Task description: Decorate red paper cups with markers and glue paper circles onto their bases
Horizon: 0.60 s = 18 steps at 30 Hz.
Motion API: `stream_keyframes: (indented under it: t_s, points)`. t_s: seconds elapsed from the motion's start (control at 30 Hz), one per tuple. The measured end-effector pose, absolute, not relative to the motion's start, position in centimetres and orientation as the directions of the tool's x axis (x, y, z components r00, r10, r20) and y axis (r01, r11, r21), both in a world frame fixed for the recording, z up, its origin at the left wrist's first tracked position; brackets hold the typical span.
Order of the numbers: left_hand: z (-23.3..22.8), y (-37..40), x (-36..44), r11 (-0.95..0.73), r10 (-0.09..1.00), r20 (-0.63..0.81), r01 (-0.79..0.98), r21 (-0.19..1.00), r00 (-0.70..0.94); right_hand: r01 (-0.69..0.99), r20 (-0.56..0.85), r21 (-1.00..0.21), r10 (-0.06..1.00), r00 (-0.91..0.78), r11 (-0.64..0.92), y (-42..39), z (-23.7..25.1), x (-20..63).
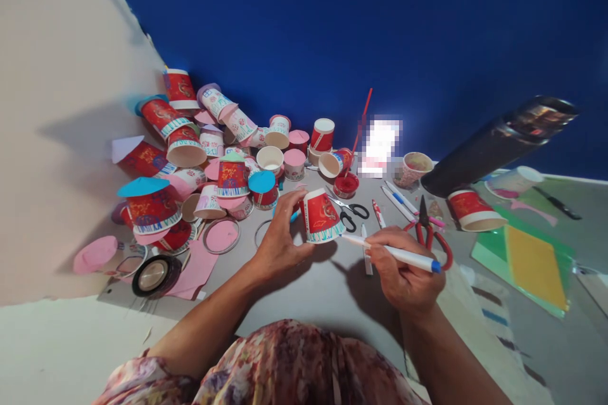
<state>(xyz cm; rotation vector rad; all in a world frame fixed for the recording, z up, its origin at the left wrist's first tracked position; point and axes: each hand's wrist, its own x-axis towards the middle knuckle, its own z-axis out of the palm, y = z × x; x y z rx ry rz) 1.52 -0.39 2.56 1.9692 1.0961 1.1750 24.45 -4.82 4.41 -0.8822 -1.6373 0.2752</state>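
Observation:
My left hand (281, 235) grips a red paper cup (321, 216), held upside down and tilted, with blue strokes along its white rim. My right hand (403, 269) holds a white marker with a blue cap (394, 254); its tip touches the cup's rim at the lower right. Both hands hover over a grey table (308, 291). Just behind the cup lie black-handled scissors (350, 209).
A heap of decorated red and pink paper cups (209, 152) fills the left back of the table. Red-handled scissors (427, 231), several pens (399, 197), a tape roll (154, 275), a dark cylinder (498, 142) and green and yellow sheets (527, 259) lie around. A blue wall stands behind.

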Motion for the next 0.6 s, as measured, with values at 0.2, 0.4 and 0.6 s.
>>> stream_keyframes:
  t_s: [0.2,0.4,0.6]
  points:
    - [2.41,-0.42,1.62,-0.496,0.862,0.421,0.304,0.813,0.281,0.400,0.701,-0.625,0.708,-0.090,0.670,-4.76,4.41,24.42]
    - [2.32,-0.43,1.71,-0.493,0.864,0.417,0.301,0.816,0.283,0.397,0.724,-0.633,0.690,-0.003,0.665,-4.83,4.29,24.58]
    - [2.22,-0.34,1.72,-0.497,0.861,0.421,0.296,0.816,0.286,0.395,0.711,-0.637,0.702,-0.030,0.662,-4.81,4.57,24.60]
